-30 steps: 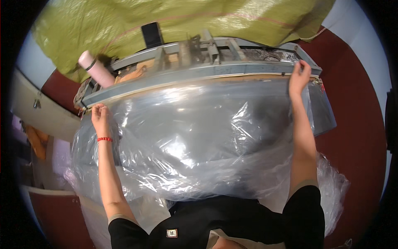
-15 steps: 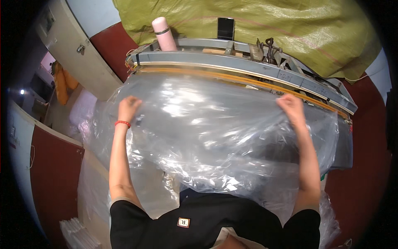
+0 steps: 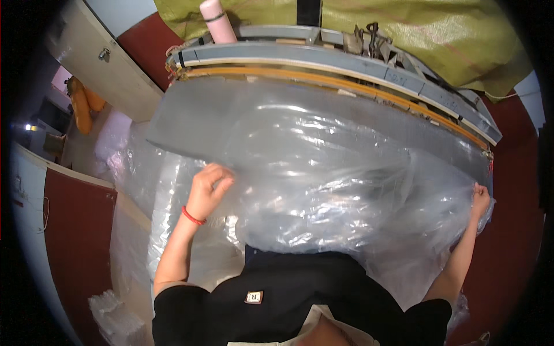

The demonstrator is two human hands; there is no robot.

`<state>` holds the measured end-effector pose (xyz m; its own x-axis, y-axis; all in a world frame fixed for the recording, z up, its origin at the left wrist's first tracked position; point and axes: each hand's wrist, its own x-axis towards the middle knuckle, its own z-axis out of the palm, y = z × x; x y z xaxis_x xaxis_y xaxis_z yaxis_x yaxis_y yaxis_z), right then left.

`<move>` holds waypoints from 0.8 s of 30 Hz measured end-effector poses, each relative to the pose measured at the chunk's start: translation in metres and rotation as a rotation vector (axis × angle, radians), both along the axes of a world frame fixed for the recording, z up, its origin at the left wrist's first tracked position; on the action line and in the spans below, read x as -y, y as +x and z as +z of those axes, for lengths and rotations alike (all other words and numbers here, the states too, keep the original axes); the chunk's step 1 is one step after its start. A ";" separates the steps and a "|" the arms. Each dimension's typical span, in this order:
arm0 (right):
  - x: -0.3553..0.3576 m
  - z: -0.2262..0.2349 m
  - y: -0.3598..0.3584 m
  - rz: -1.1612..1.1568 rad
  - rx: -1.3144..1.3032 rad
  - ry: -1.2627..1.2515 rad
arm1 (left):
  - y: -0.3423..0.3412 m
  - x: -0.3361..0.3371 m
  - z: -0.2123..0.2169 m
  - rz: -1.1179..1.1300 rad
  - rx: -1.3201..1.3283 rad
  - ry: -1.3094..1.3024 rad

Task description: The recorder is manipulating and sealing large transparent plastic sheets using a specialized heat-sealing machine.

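The left forearm (image 3: 180, 251) slanted upward and inward, and the left hand (image 3: 208, 187) was loosely curled, its thumb (image 3: 224, 184) lying close to the bent fingers (image 3: 214, 169). The right forearm (image 3: 463, 248) angled outward, well apart, with the right hand (image 3: 480, 199) closed and its fingertips bunched.

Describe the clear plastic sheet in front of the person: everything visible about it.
The clear plastic sheet looks like thin, colourless film, glossy, creased and streaked with glare. It lies loosely over the grey surface, whose left end looks uncovered, and gathers in folds toward the person. The right hand pinches it at its right side, with creases running toward that hand. The left hand is by its left side; whether it grips the film is unclear.
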<state>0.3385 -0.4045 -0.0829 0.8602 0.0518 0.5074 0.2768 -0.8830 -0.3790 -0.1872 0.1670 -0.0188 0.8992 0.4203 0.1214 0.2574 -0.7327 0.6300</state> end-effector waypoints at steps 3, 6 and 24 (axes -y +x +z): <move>-0.013 0.007 -0.006 -0.040 -0.028 -0.001 | -0.004 0.015 -0.006 -0.144 -0.083 -0.358; -0.017 0.009 -0.009 -0.043 -0.033 0.003 | -0.002 0.037 -0.009 -0.190 -0.408 -0.245; 0.005 -0.008 0.008 -0.044 -0.070 0.073 | -0.008 0.051 -0.082 0.339 0.612 -1.459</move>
<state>0.3470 -0.4100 -0.0909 0.8944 -0.0217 0.4467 0.2086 -0.8634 -0.4595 -0.1955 0.1158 -0.1013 0.7153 0.6520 -0.2515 -0.2644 0.5856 0.7663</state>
